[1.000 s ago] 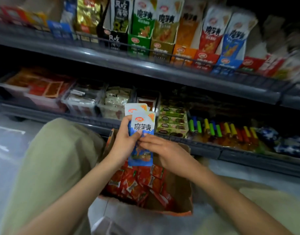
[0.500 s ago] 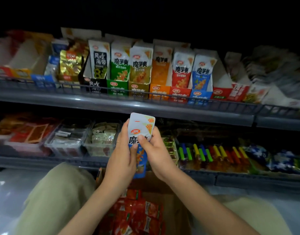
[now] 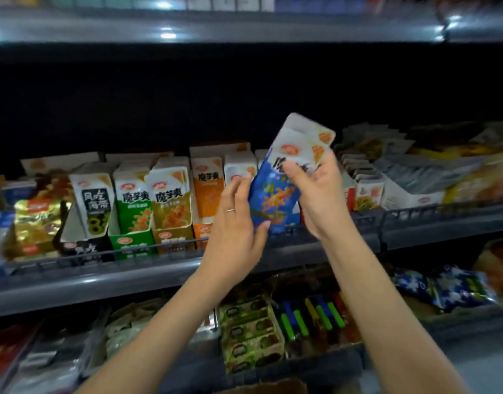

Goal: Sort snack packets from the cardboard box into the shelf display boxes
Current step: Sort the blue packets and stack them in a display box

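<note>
Pinching two glossy flat blue-white packets (image 3: 276,200), right grip (image 3: 321,200) above wire shelf rail (image 3: 432,211); left grip (image 3: 233,231) released, thumb touching packets' lower edge.

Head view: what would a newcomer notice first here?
The blue packets, gripped in the right hand at centre, stand out against the dark background; the left hand touches their lower edge. Behind them, a row of display boxes lines the shelf.
</note>
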{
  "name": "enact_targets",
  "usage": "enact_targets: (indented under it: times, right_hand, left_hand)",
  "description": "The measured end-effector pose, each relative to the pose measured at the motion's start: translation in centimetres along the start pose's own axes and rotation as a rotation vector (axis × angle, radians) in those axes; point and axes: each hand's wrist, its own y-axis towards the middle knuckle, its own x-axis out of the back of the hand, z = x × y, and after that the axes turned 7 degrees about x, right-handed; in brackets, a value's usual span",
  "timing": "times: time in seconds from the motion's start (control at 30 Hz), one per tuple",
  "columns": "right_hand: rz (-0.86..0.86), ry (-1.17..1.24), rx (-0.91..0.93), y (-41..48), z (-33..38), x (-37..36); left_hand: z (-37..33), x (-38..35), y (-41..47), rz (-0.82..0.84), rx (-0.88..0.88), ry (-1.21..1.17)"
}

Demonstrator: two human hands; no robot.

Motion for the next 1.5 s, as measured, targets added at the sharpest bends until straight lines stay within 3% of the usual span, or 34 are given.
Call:
enact_targets:
  times: [0.13, 0.27, 0.37, 0.47, 0.67, 0.87, 1.03, 1.33, 1.5]
  right_hand:
    - [-0.19, -0.056, 0.081, 3.4, -2.5, 2.2]
    - [-0.305, 0.277, 0.025, 5.0, -4.9, 3.7]
    - [-0.216, 0.403, -0.005, 6.2, -6.0, 4.7]
    - [-0.078, 0.359, -0.006, 7.0, -7.1, 5.5]
    - [0.091, 0.262, -0.086, 7.6, -9.0, 6.7]
    - [0.104, 0.036, -0.054, 8.3, -9.0, 7.9]
    - [0.285, -0.217, -0.001, 8.7, -8.8, 7.0]
    - [0.563, -0.519, -0.117, 8.7, -8.9, 7.5]
    - [0.665, -0.932, -0.011, 8.2, -8.5, 6.6]
  left_hand:
    - [1.7, -4.1, 2.2, 0.009, -0.008, 0.234]
    - [3.1, -7.7, 2.6, -0.044, 0.012, 0.349]
    - [3.9, -9.4, 1.9, -0.098, -0.088, 0.441]
    - [4.4, -10.2, 1.7, -0.152, -0.215, 0.494]
    - [4.7, -10.6, 1.8, -0.205, -0.227, 0.508]
    - [4.9, -10.9, 1.6, -0.23, -0.223, 0.524]
    - [5.3, -11.0, 1.4, -0.196, -0.201, 0.489]
    - [5.5, -11.2, 1.5, -0.188, -0.231, 0.493]
    - [5.5, -11.2, 1.5, -0.174, -0.226, 0.485]
